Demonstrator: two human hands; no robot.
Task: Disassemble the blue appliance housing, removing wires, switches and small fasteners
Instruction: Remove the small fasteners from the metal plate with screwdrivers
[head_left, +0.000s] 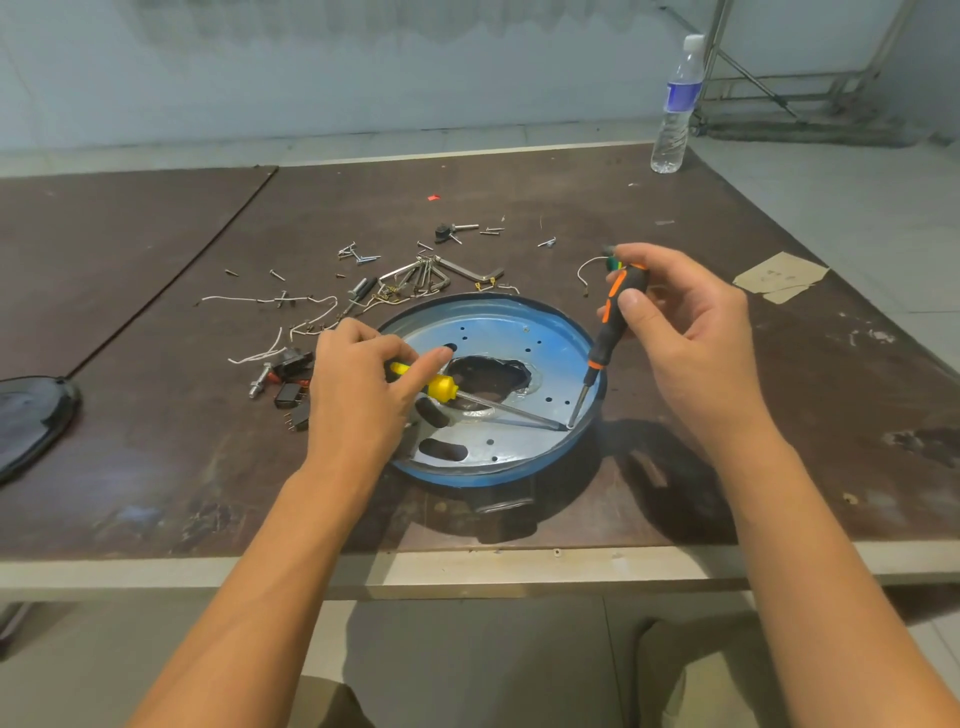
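blue housing (498, 327): painted metal, scuffed. table (363, 208): dark worn board, matt. bottle (675, 119): clear plastic.

Housing (519, 332): blue rim, worn silvery-blue face dotted with small dark holes.
Left screwdriver (441, 387): yellow handle, silver shaft, over the housing.
Right screwdriver (618, 317): black handle, orange stripes, at the housing's right edge.
Wires (270, 299): white, left of the housing.
Bottle (675, 104): clear, blue label, white cap, far beyond the housing.
Table (156, 441): dark brown, pale scuffs.
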